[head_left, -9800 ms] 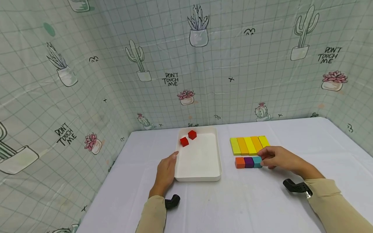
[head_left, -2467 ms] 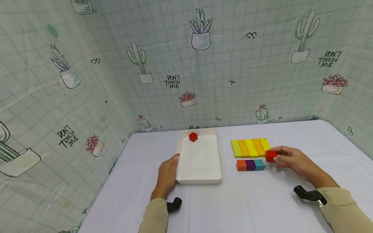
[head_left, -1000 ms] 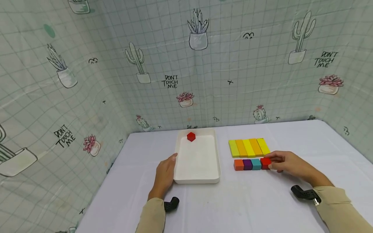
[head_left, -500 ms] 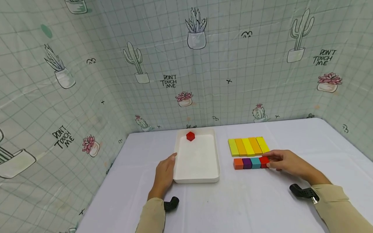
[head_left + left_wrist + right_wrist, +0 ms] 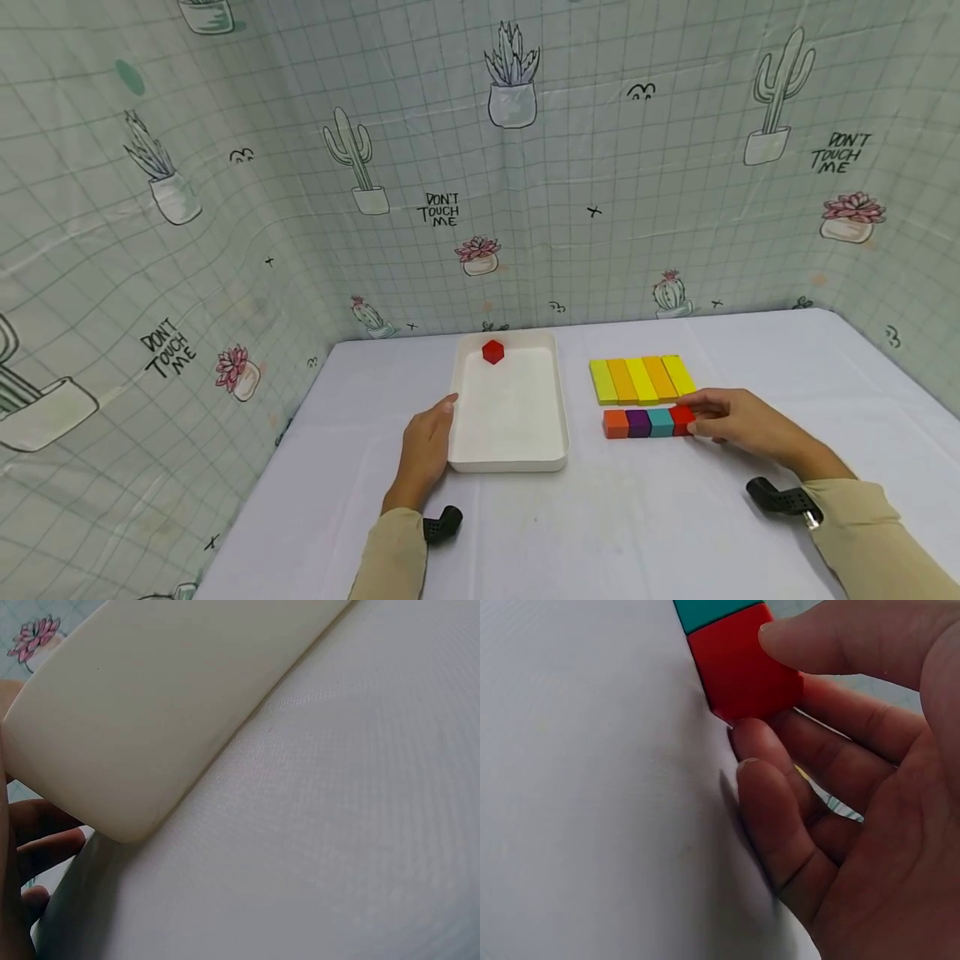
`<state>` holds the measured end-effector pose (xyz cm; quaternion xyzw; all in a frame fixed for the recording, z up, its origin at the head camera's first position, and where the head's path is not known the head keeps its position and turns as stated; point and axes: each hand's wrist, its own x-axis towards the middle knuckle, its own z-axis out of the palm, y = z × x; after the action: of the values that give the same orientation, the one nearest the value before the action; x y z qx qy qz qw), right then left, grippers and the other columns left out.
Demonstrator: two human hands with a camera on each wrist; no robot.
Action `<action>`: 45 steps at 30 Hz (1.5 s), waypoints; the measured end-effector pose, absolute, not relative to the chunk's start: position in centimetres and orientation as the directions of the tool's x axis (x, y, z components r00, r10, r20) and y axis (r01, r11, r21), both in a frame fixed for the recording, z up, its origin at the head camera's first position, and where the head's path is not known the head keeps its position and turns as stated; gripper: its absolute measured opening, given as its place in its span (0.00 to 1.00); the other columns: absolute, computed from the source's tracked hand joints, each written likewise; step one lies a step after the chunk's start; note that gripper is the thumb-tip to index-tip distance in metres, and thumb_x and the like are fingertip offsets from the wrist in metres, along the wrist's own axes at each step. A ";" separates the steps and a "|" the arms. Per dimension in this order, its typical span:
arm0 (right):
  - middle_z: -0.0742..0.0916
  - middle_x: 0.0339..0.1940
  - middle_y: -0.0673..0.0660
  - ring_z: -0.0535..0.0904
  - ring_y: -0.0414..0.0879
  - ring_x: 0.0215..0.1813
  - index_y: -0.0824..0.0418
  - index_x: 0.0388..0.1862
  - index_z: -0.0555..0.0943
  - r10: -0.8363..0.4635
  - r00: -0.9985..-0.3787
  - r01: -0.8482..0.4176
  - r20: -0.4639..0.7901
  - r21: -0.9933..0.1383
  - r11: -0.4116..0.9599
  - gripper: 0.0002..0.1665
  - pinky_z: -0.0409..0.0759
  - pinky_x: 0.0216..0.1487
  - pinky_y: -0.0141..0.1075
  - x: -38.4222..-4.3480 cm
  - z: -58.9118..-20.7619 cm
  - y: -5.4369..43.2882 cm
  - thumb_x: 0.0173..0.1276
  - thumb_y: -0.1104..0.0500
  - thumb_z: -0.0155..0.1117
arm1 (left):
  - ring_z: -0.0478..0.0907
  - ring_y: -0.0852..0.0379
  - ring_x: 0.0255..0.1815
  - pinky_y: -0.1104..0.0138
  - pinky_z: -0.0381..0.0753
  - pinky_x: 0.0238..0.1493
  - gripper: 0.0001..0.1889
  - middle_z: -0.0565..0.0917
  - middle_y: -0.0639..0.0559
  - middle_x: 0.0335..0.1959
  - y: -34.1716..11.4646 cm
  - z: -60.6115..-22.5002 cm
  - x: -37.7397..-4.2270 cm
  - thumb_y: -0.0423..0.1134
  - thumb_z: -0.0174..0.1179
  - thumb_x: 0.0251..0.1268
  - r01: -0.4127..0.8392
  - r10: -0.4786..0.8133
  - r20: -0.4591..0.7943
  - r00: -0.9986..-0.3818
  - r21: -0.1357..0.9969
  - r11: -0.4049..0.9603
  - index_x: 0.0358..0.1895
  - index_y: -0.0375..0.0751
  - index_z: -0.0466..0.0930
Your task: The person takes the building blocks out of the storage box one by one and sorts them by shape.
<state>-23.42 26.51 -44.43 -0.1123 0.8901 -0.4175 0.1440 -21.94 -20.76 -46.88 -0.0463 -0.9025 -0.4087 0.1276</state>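
Note:
A shallow white tray (image 5: 510, 465) lies on the table, one red cube (image 5: 492, 352) near its far left corner. Along the tray's left side, my left hand (image 5: 426, 446) holds it, thumb at the rim; its other fingers partly show beside the wall in the left wrist view. To the right, an orange cube (image 5: 616, 424), a purple cube (image 5: 638, 423), a teal cube (image 5: 661, 422) and a second red cube (image 5: 681, 420) form a row. My right hand (image 5: 738, 423) pinches that red cube between thumb and fingers. In the right wrist view it touches the teal one.
Just behind the cube row lies a flat row of several yellow and orange blocks (image 5: 642, 381). White cloth covers the table (image 5: 570, 533). A patterned curtain (image 5: 540, 208) hangs along the back and sides.
Earlier two red cubes were in the tray. My right hand has carried one to the row and set it at the right end beside the teal cube. My left hand has stayed at the tray.

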 end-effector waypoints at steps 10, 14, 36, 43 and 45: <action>0.83 0.58 0.65 0.80 0.53 0.51 0.68 0.69 0.72 -0.265 -0.962 -0.116 -0.068 -0.776 0.619 0.33 0.85 0.41 0.39 -23.9 -42.0 27.0 0.73 0.51 0.64 | 0.73 0.40 0.64 0.45 0.66 0.68 0.28 0.80 0.43 0.62 -20.4 -46.8 -22.0 0.56 0.37 0.82 0.180 -0.034 0.267 -0.963 0.734 0.655 0.67 0.45 0.78; 0.83 0.58 0.65 0.80 0.54 0.52 0.68 0.69 0.72 -0.265 -0.963 -0.121 -0.046 -0.805 0.580 0.32 0.85 0.42 0.40 -24.5 -41.4 26.2 0.74 0.50 0.63 | 0.73 0.40 0.65 0.45 0.66 0.68 0.27 0.80 0.42 0.62 -20.4 -46.7 -21.9 0.56 0.38 0.82 0.161 -0.047 0.252 -0.967 0.741 0.652 0.67 0.45 0.78; 0.83 0.58 0.68 0.81 0.61 0.55 0.65 0.62 0.77 -0.435 -0.900 -0.119 -0.024 -0.947 0.299 0.23 0.82 0.50 0.44 -31.5 -39.9 14.0 0.74 0.53 0.62 | 0.74 0.39 0.64 0.44 0.68 0.66 0.26 0.81 0.40 0.60 -20.7 -46.9 -22.2 0.53 0.39 0.83 0.221 -0.014 0.303 -0.953 0.728 0.648 0.66 0.42 0.79; 0.82 0.58 0.69 0.81 0.60 0.56 0.67 0.64 0.75 -0.461 -0.886 -0.090 -0.046 -0.959 0.269 0.26 0.82 0.52 0.45 -32.9 -40.4 11.6 0.74 0.54 0.62 | 0.76 0.41 0.62 0.45 0.70 0.65 0.26 0.82 0.42 0.60 -20.8 -47.1 -22.2 0.53 0.39 0.83 0.215 -0.026 0.307 -0.951 0.720 0.659 0.65 0.43 0.79; 0.82 0.59 0.69 0.81 0.61 0.57 0.68 0.66 0.73 -0.458 -0.887 -0.083 -0.055 -0.958 0.276 0.27 0.82 0.53 0.45 -33.3 -40.4 10.8 0.74 0.55 0.61 | 0.76 0.41 0.61 0.45 0.70 0.65 0.26 0.82 0.42 0.60 -20.8 -47.2 -22.2 0.53 0.39 0.83 0.215 -0.027 0.310 -0.950 0.717 0.664 0.65 0.43 0.79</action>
<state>-33.26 10.83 -40.38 -0.1729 0.7820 -0.5763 0.1629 -22.20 -20.82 -47.21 -0.0521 -0.8998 -0.4068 0.1486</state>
